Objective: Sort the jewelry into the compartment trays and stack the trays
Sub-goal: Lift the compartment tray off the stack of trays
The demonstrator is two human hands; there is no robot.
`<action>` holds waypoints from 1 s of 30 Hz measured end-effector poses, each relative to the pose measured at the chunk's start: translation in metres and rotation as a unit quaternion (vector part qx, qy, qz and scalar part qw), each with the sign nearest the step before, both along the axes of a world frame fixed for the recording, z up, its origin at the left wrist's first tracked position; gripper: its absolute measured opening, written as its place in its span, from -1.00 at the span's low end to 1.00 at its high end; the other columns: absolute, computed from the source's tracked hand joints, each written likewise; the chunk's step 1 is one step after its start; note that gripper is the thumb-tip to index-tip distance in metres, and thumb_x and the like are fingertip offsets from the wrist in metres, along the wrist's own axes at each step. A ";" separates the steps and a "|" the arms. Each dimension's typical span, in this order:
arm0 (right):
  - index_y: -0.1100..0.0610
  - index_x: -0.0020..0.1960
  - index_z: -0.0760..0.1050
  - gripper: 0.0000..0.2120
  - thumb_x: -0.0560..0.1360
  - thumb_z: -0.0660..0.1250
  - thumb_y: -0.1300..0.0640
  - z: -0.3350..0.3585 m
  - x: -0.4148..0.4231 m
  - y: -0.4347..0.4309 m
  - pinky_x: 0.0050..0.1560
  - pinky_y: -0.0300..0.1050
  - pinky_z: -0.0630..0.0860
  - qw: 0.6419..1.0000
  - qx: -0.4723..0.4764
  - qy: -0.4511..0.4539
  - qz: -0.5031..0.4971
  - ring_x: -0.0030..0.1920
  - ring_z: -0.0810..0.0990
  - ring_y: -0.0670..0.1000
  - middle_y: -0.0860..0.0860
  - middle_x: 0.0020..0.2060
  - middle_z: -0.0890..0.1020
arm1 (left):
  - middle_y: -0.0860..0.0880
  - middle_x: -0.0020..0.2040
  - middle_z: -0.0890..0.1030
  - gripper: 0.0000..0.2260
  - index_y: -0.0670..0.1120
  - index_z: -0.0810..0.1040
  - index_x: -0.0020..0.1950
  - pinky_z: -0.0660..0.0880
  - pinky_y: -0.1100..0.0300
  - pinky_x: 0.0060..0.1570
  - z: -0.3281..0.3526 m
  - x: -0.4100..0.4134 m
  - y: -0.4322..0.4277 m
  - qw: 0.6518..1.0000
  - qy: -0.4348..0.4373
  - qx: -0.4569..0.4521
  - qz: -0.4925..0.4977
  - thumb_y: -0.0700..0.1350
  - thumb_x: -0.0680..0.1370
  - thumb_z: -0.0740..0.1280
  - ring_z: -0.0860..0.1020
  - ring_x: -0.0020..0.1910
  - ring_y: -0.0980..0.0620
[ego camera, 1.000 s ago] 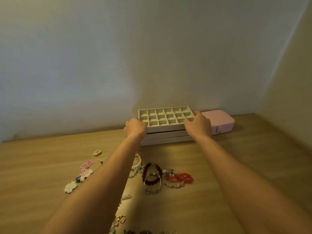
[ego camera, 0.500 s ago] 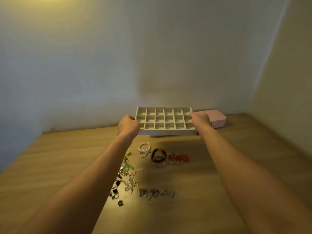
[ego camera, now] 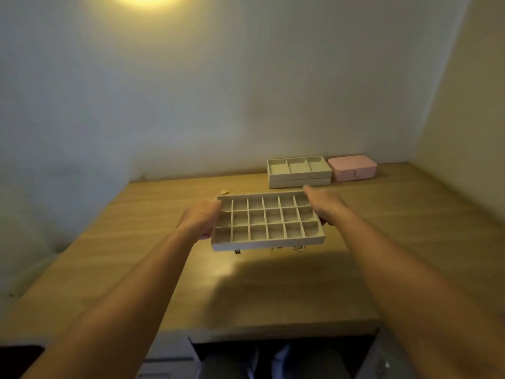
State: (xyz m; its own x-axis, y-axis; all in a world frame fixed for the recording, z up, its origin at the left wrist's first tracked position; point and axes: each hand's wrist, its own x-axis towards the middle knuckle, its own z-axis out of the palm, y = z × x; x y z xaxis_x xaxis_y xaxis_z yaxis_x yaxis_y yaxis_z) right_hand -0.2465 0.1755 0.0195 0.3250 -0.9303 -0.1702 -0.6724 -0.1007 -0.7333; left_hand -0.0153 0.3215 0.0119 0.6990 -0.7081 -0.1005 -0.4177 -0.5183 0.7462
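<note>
**Compartment tray (ego camera: 266, 221) lifted off the stack and brought forward**

At the left, the tray's short edge is gripped by the left hand (ego camera: 200, 218), the fingers curled round the rim; how the thumb lies cannot be told through the blur. The tray, a grid of small cells that look empty, is held roughly level in the air above the wooden table (ego camera: 123, 228), near its middle. A second ago it was seated on top of the stack at the back wall; it has since been raised clear and drawn towards the person. Most of the loose jewelry (ego camera: 296, 248) is now hidden beneath it. Only a few small pieces are seen under its near edge, and one pale piece (ego camera: 224, 191) beyond its far left corner. The right edge is held by the right hand (ego camera: 323, 206), the fingers closed on the rim and pointed away. Further right and behind, the remaining stack (ego camera: 299, 173) of two trays has been uncovered, its top tray showing three wide compartments. A pink box (ego camera: 352, 166) is set just beside it. Sorting is judged not yet begun: the tray must first be set down on bare table beside the jewelry, not on it
</note>
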 end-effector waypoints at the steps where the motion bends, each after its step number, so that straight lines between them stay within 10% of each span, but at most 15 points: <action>1: 0.21 0.11 0.53 -0.50 0.70 -0.03 -0.13 -0.004 -0.001 0.008 -0.16 -0.03 0.48 0.999 -0.011 0.025 0.024 -0.17 0.64 0.15 0.17 -0.12 0.66 | -0.24 -0.22 0.67 -0.75 -0.16 0.54 -0.17 0.64 -0.10 -0.16 -0.008 0.001 0.009 1.000 -0.016 0.011 -0.006 -0.02 0.53 0.19 0.62 -0.33 -0.16; 5: 0.20 0.14 0.49 -0.56 0.73 -0.05 -0.06 -0.020 -0.005 0.037 -0.37 -0.13 0.44 0.997 -0.003 0.064 0.050 -0.32 0.61 0.07 0.15 -0.18 0.63 | -0.15 -0.33 0.63 -0.79 -0.18 0.54 -0.12 0.51 0.17 -0.36 -0.033 -0.004 0.038 0.992 -0.100 0.072 -0.019 -0.09 0.56 0.20 0.58 -0.46 -0.10; 10: 0.26 0.13 0.51 -0.70 0.72 0.02 0.19 -0.049 -0.006 0.053 -0.09 0.11 0.70 0.983 0.039 0.146 0.105 -0.06 0.70 0.22 0.23 0.00 0.66 | -0.08 -0.47 0.64 -0.72 -0.19 0.61 -0.22 0.56 0.19 -0.23 -0.064 -0.010 0.058 0.974 -0.129 0.176 -0.057 -0.13 0.55 0.18 0.59 -0.46 -0.03; 18: 0.21 0.12 0.49 -0.60 0.73 0.04 -0.07 -0.076 0.004 0.055 -0.28 -0.06 0.60 0.971 0.013 0.207 0.118 -0.24 0.66 0.09 0.14 -0.12 0.63 | -0.04 -0.36 0.64 -0.67 -0.12 0.61 -0.26 0.52 0.17 -0.25 -0.087 0.003 0.064 0.967 -0.183 0.175 -0.030 0.03 0.58 0.25 0.61 -0.32 -0.05; 23: 0.09 0.04 0.55 -0.58 0.66 -0.01 -0.11 -0.087 0.021 0.043 0.05 0.06 0.60 0.951 -0.074 0.269 0.135 -0.11 0.60 0.05 0.07 -0.03 0.64 | -0.05 -0.32 0.65 -0.68 -0.10 0.60 -0.26 0.50 0.17 -0.25 -0.090 0.019 0.056 0.967 -0.176 0.181 -0.013 0.06 0.56 0.25 0.61 -0.28 -0.05; 30: 0.03 -0.22 0.51 -0.75 0.53 0.25 -0.09 -0.071 0.054 0.031 -0.21 -0.10 0.59 0.920 -0.279 0.257 0.096 -0.30 0.56 -0.02 -0.07 -0.32 0.59 | -0.06 -0.20 0.62 -0.55 -0.09 0.59 -0.17 0.44 0.16 -0.21 -0.076 0.031 0.036 0.950 -0.249 0.186 0.012 0.21 0.55 0.08 0.57 -0.21 -0.06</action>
State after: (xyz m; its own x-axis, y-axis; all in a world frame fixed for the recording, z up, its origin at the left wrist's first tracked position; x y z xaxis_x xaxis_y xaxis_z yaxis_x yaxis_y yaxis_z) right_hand -0.1926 0.2061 -0.0510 0.5030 -0.8530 0.1391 -0.8461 -0.5188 -0.1223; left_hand 0.0154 0.3579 -0.0638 0.7409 -0.6716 0.0061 -0.6557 -0.7214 0.2226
